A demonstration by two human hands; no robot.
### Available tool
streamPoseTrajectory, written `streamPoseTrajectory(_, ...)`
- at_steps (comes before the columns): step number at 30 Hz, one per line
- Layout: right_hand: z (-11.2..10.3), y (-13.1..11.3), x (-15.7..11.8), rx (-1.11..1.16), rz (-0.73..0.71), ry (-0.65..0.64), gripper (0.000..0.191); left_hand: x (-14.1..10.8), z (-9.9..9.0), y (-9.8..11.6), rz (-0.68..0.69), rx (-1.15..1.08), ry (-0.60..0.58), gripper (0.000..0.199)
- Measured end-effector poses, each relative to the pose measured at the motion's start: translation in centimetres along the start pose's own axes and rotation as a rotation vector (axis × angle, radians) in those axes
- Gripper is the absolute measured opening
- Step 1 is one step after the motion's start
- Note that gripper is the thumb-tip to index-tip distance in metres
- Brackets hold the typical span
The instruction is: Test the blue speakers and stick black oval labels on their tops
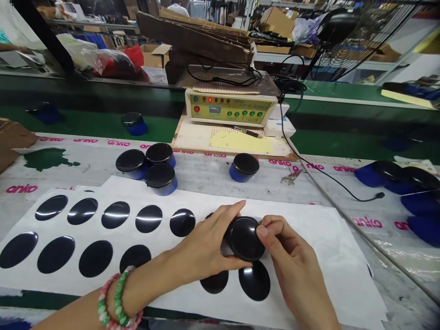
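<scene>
A round jar with a glossy black top is in my left hand, fingers and thumb wrapped round its side and the top tilted toward me. My right hand has thumb and forefinger closed on the right rim of that top; whether a thin sticker edge is between them I cannot tell. Both hands are over a white sheet bearing rows of shiny black round stickers. Just under the jar lies one such sticker. My left forearm covers part of the sheet.
Blue jars with black lids stand behind the sheet, three grouped and one apart. More blue jars are at right. A control box sits on a board with a pen. A cable crosses the right side.
</scene>
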State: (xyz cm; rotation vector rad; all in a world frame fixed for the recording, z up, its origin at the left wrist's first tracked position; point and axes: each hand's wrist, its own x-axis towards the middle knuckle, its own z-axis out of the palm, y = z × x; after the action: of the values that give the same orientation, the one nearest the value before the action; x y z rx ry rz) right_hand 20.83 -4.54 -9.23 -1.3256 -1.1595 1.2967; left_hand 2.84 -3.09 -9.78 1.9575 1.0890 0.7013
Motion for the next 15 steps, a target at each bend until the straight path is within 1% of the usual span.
streamPoseTrajectory(5,0.48,-0.67,0.03,-0.162,-0.101,0.069,0.026,0.01,-0.03,-0.03,-0.008,-0.004,-0.006,0.092)
streamPoseTrajectory(9,0.75,-0.81,-0.05,-0.234,-0.192,0.111,0.022,-0.05,-0.03,0.05,-0.012,0.004,-0.006,0.092)
streamPoseTrajectory(15,0.55,-0.26,-0.31,-0.317,-0.248,0.114,0.017,-0.16,-0.01,0.13,-0.01,0.019,0.006,0.091)
